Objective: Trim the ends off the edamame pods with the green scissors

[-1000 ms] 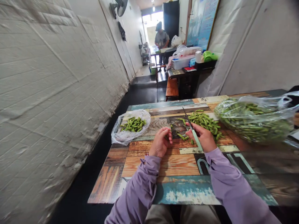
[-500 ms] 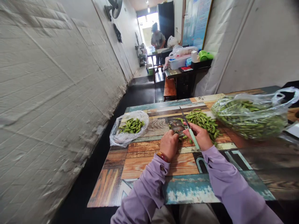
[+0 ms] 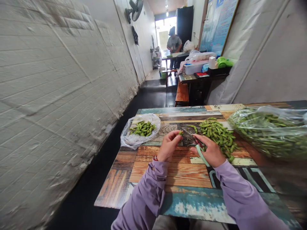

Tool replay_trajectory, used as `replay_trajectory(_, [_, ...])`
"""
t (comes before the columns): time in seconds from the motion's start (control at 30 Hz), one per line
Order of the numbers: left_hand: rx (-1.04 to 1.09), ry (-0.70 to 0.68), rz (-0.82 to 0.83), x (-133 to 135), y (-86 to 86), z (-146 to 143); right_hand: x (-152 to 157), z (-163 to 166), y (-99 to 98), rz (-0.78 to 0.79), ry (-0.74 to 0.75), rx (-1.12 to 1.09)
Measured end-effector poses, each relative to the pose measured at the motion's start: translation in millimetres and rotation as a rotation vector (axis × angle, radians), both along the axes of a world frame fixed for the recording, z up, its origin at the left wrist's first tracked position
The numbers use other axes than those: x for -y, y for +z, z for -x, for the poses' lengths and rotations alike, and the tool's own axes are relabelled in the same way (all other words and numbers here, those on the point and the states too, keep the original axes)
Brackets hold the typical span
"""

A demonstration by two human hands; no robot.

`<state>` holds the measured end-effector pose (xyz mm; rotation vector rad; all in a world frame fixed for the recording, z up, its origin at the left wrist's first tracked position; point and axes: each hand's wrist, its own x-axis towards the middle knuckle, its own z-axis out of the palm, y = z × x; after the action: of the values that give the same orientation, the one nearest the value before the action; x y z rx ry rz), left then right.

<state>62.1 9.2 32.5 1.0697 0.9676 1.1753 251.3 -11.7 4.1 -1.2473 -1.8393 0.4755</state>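
Note:
My left hand (image 3: 169,145) pinches a green soybean pod (image 3: 180,133) between thumb and fingers, above the patterned table. In my right hand (image 3: 211,150) is a pair of scissors (image 3: 201,154) with pale green handles; the blades point up and left toward the pod, close to its end. Just beyond my right hand a loose pile of soybean pods (image 3: 217,133) lies on the table. Left of my left hand, more pods (image 3: 143,128) sit in an opened clear plastic bag (image 3: 128,139). Small dark trimmings are scattered around the scissors' tips.
A large clear bag of pods (image 3: 271,131) stands on the table's (image 3: 168,174) right side. A white wall (image 3: 59,95) runs along the left. Farther back are a wooden bench (image 3: 182,92), a cluttered side table (image 3: 192,77) and a person (image 3: 174,44) standing at another table.
My left hand has lifted from the table and turned, now showing a pod in its fingertips. The scissors have tipped lower toward it. The whole view has shifted slightly.

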Motion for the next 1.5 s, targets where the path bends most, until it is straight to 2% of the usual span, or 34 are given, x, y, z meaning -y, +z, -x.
replay_trajectory(0.13, [-0.046,-0.019,-0.083,1.8,0.1,-0.7,-0.9,0.2,-2.1,-0.012,0.051,0.099])
replay_trajectory(0.43, [-0.111,-0.067,-0.213,3.5,-5.1,-1.4,-1.2,-1.3,-3.1,-0.066,0.103,0.118])
replay_trajectory(0.87, [-0.158,-0.081,-0.196,7.0,1.2,-1.1,0.9,-3.1,-0.9,-0.070,0.108,0.143])
replay_trajectory(1.17, [-0.174,-0.059,-0.221,7.3,2.2,-0.9,-1.4,-2.1,-6.8,-0.070,0.082,0.139])
replay_trajectory(1.27, [-0.108,0.003,-0.164,6.7,1.0,-0.8,-2.1,0.1,-6.8,-0.022,-0.002,0.017])
replay_trajectory(1.37, [0.060,0.034,-0.003,5.3,-0.6,0.1,-2.4,0.4,-5.7,0.021,-0.087,-0.089])
replay_trajectory(1.5, [0.276,0.063,0.165,2.0,-2.3,2.9,-2.3,0.6,-5.2,-0.024,-0.058,-0.049])
